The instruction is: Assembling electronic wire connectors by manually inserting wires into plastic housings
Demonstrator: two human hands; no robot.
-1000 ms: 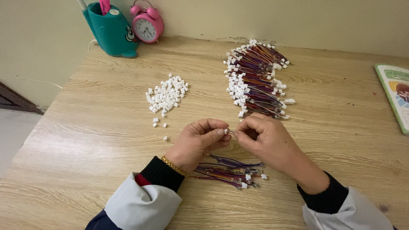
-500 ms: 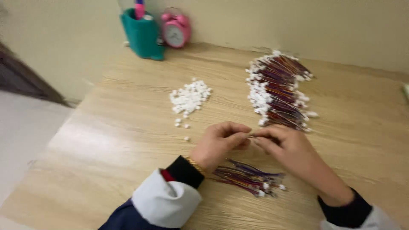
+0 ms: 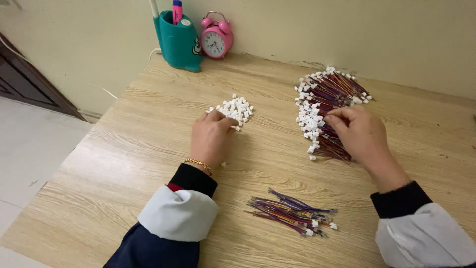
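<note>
While spread apart over the wooden bench: left hand at the near edge of the small heap of white plastic plugs, fingers curled and touching the nearest pieces; whether any is pinched, cannot tell. Right hand on the big pile of wires, fingers narrowed onto strands. Smaller wire bundle lying nearer, between both sleeves. Teal pen holder and pink alarm clock by the wall.

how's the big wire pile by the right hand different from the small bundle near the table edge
The big wire pile is far larger and sits toward the wall; the small bundle is thin and lies between the sleeves. The right hand touches the big pile; nothing touches the small bundle. Both hold multicoloured wires with white connectors.
</note>
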